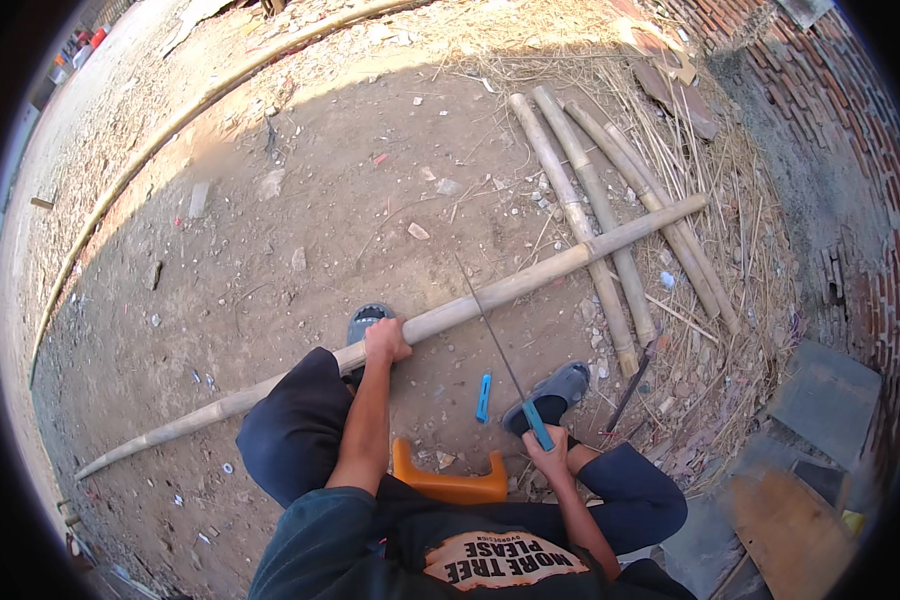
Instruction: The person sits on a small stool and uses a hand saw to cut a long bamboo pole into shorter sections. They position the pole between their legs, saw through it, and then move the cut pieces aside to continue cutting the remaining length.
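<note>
A long bamboo pole [540, 273] slants across in front of me, its thin end low at the left and its thick end up at the right. My left hand [387, 341] is wrapped round it near my left foot. In my right hand [549, 455] is the teal handle of a hand saw [537, 424]. The saw's thin blade points up and away and crosses the pole right of my left hand; I cannot tell whether it has cut in. A slim blue tool or case [484, 398] lies on the dirt between my feet.
Under the pole's right part lie several cut bamboo lengths [588, 160]. Another long bamboo pole [160, 137] curves along the far left. An orange plastic stool [450, 487] is beneath me. Dry straw, a brick wall [840, 110] and grey slabs [826, 400] border the right side.
</note>
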A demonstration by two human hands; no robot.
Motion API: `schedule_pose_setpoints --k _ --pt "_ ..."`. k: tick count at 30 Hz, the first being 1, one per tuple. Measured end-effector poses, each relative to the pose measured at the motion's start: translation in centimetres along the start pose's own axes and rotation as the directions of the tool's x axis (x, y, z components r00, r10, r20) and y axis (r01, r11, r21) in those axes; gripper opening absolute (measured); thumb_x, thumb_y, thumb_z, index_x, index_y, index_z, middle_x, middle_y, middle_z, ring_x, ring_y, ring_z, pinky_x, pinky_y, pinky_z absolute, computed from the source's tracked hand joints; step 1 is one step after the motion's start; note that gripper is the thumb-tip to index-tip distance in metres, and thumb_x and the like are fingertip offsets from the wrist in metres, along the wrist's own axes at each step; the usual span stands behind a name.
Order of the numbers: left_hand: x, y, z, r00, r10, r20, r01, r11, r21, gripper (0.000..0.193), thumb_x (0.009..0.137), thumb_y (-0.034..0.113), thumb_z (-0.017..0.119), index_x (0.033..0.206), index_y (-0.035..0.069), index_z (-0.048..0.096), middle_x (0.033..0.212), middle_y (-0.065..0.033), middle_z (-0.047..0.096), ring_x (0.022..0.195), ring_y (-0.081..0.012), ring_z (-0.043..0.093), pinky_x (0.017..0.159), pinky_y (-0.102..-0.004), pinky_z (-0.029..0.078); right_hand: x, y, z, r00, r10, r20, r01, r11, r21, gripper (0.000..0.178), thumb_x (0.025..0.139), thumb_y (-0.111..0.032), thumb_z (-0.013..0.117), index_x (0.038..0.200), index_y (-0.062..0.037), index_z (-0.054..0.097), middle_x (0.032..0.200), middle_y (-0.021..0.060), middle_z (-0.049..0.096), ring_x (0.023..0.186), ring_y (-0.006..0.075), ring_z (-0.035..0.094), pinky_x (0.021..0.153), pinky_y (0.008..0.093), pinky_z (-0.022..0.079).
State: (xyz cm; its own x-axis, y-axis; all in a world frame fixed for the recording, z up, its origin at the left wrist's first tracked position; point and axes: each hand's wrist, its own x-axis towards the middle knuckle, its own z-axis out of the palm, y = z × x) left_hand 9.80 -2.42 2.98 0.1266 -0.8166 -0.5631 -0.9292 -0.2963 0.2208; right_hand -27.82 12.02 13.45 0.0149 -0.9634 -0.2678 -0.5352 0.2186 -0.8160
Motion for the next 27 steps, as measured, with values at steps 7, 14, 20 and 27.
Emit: schedule_pose_setpoints --k 7,14,20,27 --pt "0.7 -0.4 0.7 0.999 0.025 -0.020 -0.025 1.000 0.003 0.049 0.067 0.021 0.074 0.116 0.019 0.073 0.108 -0.0148 0.074 0.105 -0.0349 0.071 0.091 -0.0468 0.058 3.6 0.2 1.9 0.999 -0.037 0.009 0.037 0.999 -0.002 0.031 0.081 -0.012 0.069 0.058 -0.0017 0.051 0.050 0.0049 0.048 0.046 0.0123 0.049 0.047 0.0352 0.037" --pt "0.2 0.0 0.3 1.000 0.009 -0.006 -0.009 1.000 -0.011 0.048 0.067 0.020 0.072 0.115 0.017 0.072 0.110 -0.0165 0.074 0.106 -0.0364 0.071 0.091 -0.0469 0.058 -2.4 0.2 -1.1 0.998 0.012 0.058 -0.011 1.000 -0.005 0.027 0.080 -0.013 0.068 0.062 -0.0004 0.054 0.051 0.0054 0.050 0.049 0.0113 0.049 0.049 0.0344 0.039" --pt "1.0 -0.9 1.2 0.998 0.036 -0.045 -0.037 0.999 -0.025 0.047 0.067 0.019 0.072 0.114 0.016 0.073 0.108 -0.0167 0.074 0.105 -0.0364 0.071 0.090 -0.0470 0.058 7.2 -1.6 3.3 0.996 -0.087 0.013 0.087 0.996 0.029 0.031 0.081 -0.016 0.070 0.061 0.0010 0.054 0.050 0.0067 0.049 0.046 0.0113 0.050 0.047 0.0337 0.039" --pt "0.2 -0.4 0.2 1.000 0.014 -0.010 -0.014 1.000 0.001 0.048 0.067 0.019 0.072 0.115 0.017 0.073 0.108 -0.0167 0.074 0.104 -0.0361 0.071 0.091 -0.0466 0.058 -3.8 0.2 -2.0 0.999 0.005 0.032 -0.005 1.000 -0.013 0.031 0.080 -0.011 0.068 0.057 -0.0009 0.051 0.049 0.0031 0.050 0.045 0.0109 0.050 0.046 0.0332 0.037"
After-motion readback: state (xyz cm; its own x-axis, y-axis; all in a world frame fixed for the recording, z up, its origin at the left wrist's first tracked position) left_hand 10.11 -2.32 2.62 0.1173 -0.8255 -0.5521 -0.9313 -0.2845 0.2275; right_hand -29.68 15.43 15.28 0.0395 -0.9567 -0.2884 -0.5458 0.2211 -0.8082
